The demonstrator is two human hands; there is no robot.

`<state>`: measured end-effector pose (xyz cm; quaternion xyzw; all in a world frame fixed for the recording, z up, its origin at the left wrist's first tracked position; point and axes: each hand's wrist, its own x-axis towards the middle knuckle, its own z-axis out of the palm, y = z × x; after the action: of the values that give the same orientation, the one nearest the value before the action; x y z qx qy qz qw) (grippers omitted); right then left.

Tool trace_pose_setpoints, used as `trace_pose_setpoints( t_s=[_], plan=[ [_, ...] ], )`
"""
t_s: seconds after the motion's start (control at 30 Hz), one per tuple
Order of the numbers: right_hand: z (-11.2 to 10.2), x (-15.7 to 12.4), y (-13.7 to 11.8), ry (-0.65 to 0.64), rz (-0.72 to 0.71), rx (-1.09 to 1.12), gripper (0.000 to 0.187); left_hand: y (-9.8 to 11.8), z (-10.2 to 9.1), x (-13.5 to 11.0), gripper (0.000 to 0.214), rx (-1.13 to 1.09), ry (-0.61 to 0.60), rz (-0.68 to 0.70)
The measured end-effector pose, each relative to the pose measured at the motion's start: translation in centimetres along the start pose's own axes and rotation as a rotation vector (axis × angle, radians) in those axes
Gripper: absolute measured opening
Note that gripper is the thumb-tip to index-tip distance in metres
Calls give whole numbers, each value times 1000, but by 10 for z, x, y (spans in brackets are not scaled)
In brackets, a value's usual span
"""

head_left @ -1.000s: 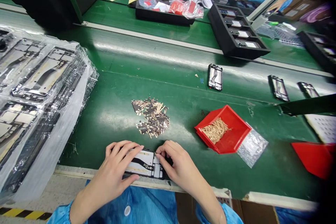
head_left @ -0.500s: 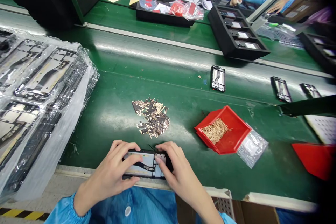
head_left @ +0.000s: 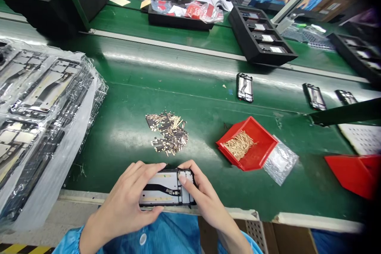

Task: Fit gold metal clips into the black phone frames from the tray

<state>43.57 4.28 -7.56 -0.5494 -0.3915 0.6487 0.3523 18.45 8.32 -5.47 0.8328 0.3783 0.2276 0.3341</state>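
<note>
A phone frame lies sideways between my hands at the near edge of the bench, its pale inside facing up and a black flex cable running along it. My left hand clasps its left end, fingers on the far edge and thumb along the near edge. At the right end, my right hand grips the frame with the thumb pressed onto the inside and the index finger at the far edge. Whether a small part sits under that thumb is hidden. Beyond the hands lies a pile of small dark and gold flex strips.
A red bin of thin tan strips stands to the right, by a clear bag. Plastic-wrapped trays of phone frames fill the left. Another phone frame lies farther back. Black trays and two co-workers are across the bench.
My left index finger and thumb have moved from over the frame's inside to its edges. A thin dark strip sticking up by my right fingers no longer shows. The view has shifted slightly.
</note>
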Motion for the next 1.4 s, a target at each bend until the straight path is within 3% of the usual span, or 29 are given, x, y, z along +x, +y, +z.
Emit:
trace_pose_setpoints(
  t_s=[0.1,0.23,0.43,0.6,0.73,0.83,0.97,1.17,1.3,1.4],
  plan=[
    [1,3,2,70,-39,28,37,3,2,2,89,23,6,-2],
    [-5,7,-2,32,-110,-61,34,3,3,2,96,30,-14,-29],
    [-19,17,-11,146,-592,-403,9,0,-3,4,101,58,-52,-6],
    [-22,21,-10,137,-739,-538,19,-3,-3,6,81,70,-36,17],
    [-20,24,-5,132,-780,-540,22,-7,6,10,45,55,129,39],
    [-17,26,0,149,-820,-509,22,-9,14,14,32,38,291,67],
    [-12,26,1,149,-853,-483,22,-12,22,14,28,63,409,58],
    [-1,16,0,227,-792,-478,24,-12,35,4,28,39,600,9],
    [4,16,5,243,-687,-366,9,-9,38,3,27,70,662,12],
    [2,18,6,169,-566,-342,6,-11,35,3,29,89,634,57]
  ],
)
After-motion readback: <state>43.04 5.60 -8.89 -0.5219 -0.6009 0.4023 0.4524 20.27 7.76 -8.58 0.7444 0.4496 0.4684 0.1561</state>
